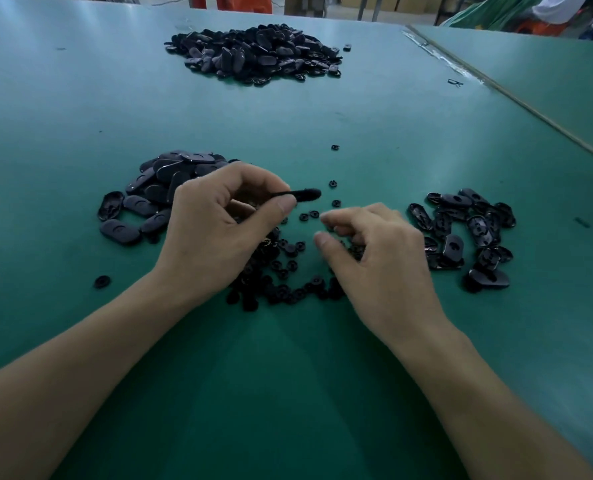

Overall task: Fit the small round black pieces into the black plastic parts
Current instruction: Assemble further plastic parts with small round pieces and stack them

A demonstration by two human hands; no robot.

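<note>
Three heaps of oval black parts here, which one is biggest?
The far heap, toward the table's far end: it holds many more parts than the near left heap or the near right heap.

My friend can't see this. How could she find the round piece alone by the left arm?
On the green table, find the near-left heap of oval parts. Below it, left of the left hand, lies one round piece. It is alone; other round pieces crowd between the hands.

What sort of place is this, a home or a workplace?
Probably a factory assembly bench: a wide green table holds heaps of identical black plastic parts and loose small round pieces, the left hand holds one part, and cartons show behind.
</note>
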